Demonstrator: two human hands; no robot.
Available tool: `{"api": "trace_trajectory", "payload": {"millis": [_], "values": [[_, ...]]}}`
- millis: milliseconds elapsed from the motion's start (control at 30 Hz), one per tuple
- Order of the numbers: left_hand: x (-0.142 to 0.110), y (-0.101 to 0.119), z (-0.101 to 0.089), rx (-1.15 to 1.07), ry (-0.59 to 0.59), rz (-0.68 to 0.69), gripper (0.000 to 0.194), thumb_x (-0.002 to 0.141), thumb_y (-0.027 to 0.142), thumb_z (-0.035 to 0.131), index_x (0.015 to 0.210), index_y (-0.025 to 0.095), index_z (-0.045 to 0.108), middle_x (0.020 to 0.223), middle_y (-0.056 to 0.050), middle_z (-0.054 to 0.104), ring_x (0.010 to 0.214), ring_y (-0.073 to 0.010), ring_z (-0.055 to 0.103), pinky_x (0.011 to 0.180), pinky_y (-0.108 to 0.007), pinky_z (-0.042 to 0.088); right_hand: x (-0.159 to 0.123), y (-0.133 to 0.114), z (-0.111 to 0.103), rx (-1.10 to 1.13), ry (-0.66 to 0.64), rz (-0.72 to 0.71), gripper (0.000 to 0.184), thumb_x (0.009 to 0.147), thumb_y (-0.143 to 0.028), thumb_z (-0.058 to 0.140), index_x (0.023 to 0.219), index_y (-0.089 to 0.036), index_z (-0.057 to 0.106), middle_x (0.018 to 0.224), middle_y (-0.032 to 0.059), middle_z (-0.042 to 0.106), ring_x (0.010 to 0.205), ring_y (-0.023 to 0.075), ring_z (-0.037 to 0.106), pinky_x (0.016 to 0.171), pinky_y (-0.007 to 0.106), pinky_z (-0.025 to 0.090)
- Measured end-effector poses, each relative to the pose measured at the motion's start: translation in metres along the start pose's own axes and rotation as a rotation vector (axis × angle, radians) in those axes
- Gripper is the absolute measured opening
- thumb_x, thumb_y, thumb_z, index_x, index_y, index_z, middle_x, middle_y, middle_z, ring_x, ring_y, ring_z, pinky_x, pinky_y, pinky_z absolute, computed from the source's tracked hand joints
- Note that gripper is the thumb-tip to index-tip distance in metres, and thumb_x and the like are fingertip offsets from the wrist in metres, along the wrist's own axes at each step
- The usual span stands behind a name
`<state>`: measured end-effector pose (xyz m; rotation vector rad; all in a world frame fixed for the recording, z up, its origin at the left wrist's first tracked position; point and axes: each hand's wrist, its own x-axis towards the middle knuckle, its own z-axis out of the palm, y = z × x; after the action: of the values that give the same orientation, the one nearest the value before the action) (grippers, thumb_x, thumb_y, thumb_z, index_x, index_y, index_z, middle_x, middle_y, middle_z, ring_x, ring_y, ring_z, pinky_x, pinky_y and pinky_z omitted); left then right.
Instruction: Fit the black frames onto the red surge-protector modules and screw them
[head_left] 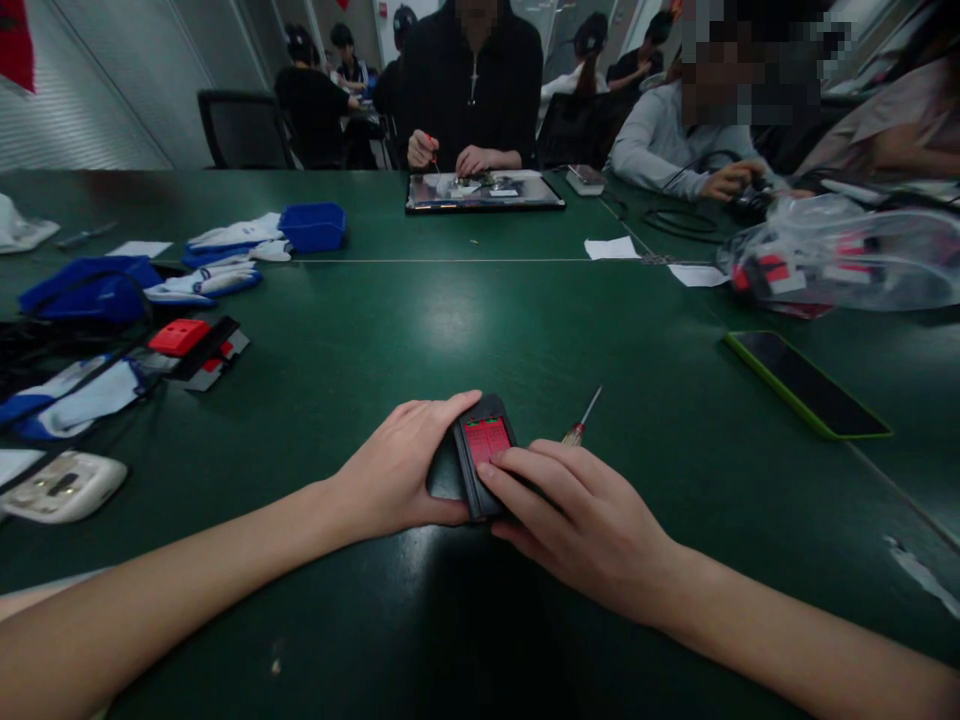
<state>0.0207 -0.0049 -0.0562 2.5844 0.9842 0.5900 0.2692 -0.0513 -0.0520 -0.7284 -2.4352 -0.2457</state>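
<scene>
A small black case (463,450) with a red panel (486,436) on its upper face is held just above the green table, its exact kind unclear. My left hand (397,465) is closed around its left side, fingers at the top edge and thumb at the bottom corner. From the right, my right hand (589,520) grips the case too. Its fingertips press on the lower part of the red panel, which they partly cover. Just beyond the right knuckles lies a screwdriver (585,418), its handle partly hidden by that hand.
On the left lie a white plastic shell (71,487), work gloves (97,395), a red-and-black part (196,345) and a blue tray (313,227). At right are a green-edged phone (806,385) and a clear plastic bag (847,260). Across the table, a person works on a flat panel (487,205).
</scene>
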Motion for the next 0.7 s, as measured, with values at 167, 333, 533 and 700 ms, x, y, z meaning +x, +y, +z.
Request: {"api": "trace_trajectory", "payload": {"millis": [167, 333, 533, 700], "values": [[0.0009, 0.0003, -0.0024, -0.001, -0.007, 0.007, 0.103, 0.069, 0.039, 0.084, 0.154, 0.023, 0.028, 0.15, -0.017, 0.052, 0.134, -0.0391, 0.054, 0.112, -0.056, 0.043, -0.0013, 0.0043, -0.0011, 0.065, -0.015, 0.028, 0.041, 0.097, -0.025, 0.055, 0.137, -0.014, 0.057, 0.125, 0.0158, 0.067, 0.111, 0.0289, 0.062, 0.092, 0.044, 0.06], [0.0012, 0.0003, -0.003, 0.014, 0.005, 0.014, 0.108, 0.069, 0.049, 0.086, 0.155, 0.021, 0.026, 0.154, -0.02, 0.048, 0.14, -0.0393, 0.048, 0.114, -0.054, 0.042, -0.0001, 0.0051, -0.0008, 0.059, -0.068, 0.029, 0.042, 0.096, -0.023, 0.054, 0.136, -0.012, 0.055, 0.131, 0.0191, 0.062, 0.118, 0.0329, 0.058, 0.094, 0.049, 0.06], [0.0037, 0.0029, -0.0055, 0.028, -0.057, -0.018, 0.099, 0.073, 0.053, 0.082, 0.151, 0.019, 0.031, 0.152, -0.022, 0.049, 0.14, -0.039, 0.047, 0.114, -0.057, 0.042, -0.0011, 0.0072, 0.0036, 0.124, -0.147, 0.034, 0.049, 0.095, -0.02, 0.054, 0.143, -0.011, 0.048, 0.143, 0.0233, 0.052, 0.13, 0.0373, 0.051, 0.098, 0.055, 0.057], [0.0022, 0.002, -0.0046, 0.006, -0.043, -0.001, 0.097, 0.075, 0.054, 0.081, 0.152, 0.021, 0.033, 0.155, -0.021, 0.044, 0.142, -0.0391, 0.044, 0.115, -0.057, 0.041, -0.0031, 0.0084, 0.0015, 0.157, -0.182, 0.034, 0.051, 0.094, -0.017, 0.055, 0.145, -0.012, 0.046, 0.146, 0.0248, 0.048, 0.133, 0.0386, 0.049, 0.098, 0.058, 0.056]]}}
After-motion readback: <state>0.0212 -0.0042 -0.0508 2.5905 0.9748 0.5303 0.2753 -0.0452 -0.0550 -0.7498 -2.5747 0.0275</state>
